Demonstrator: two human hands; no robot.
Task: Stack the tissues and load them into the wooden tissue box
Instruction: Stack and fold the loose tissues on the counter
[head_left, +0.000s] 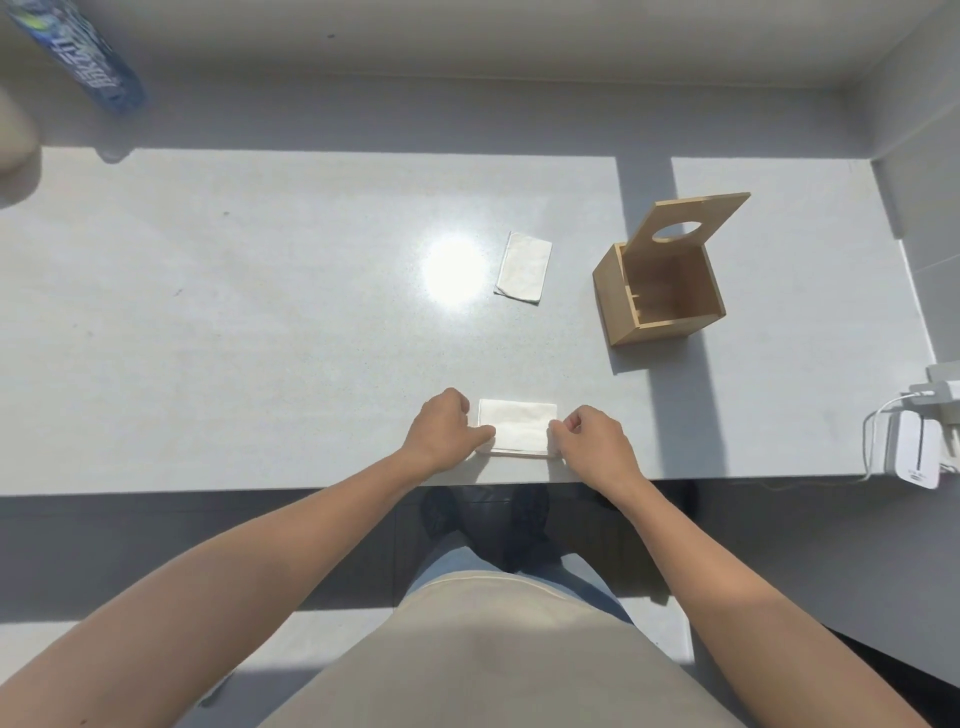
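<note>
- Far left, top corner: I see a blue printed bottle (88, 62) lying tilted at the back of the table (260, 322), well apart from the work area.
- Left hand (441, 431): I see it resting on the table at the near edge, its fingers (480, 432) curled together and pinching the left end of the near tissue stack (519, 427).
- Near tissue stack: white, folded, flat on the table between both hands, its long side parallel to the table edge.
- Loose tissue (523, 267): a second folded piece lies flat farther back, slightly tilted, beside a bright glare spot and left of the wooden tissue box (660, 293).
- Right hand (597, 441): its fingers (558, 428) are bunched together and clamped on the right end of the near tissue stack.
- Wooden tissue box: upright, right of centre, well apart from both hands. Its lid (691, 221), with an oval hole, stands raised at the back; I see no tissue in the visible part of the interior.
- Far right: a white charger unit (914, 452) with cable sits at the table edge.
</note>
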